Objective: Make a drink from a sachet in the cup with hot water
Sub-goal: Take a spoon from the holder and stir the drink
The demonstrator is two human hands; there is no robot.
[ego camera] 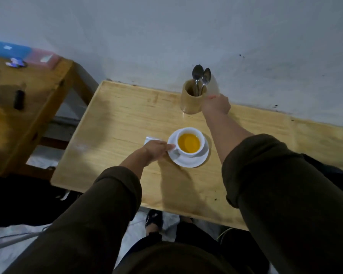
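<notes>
Evidently the cup [189, 142], white and ceramic-looking, is filled with an orange drink and seated on a saucer [188, 162] near the middle of the tabletop [117, 119]. It is judged rigid, breakable, likely hot and apt to spill. The handle is the place to be taken; it is pinched there by the fingers of the left hand [156, 150]. A sachet [151, 139] lies just behind that hand. The right hand [216, 104] is stretched to the wooden holder [192, 99] of spoons [201, 75]; whether its fingers are closed cannot be told.
</notes>
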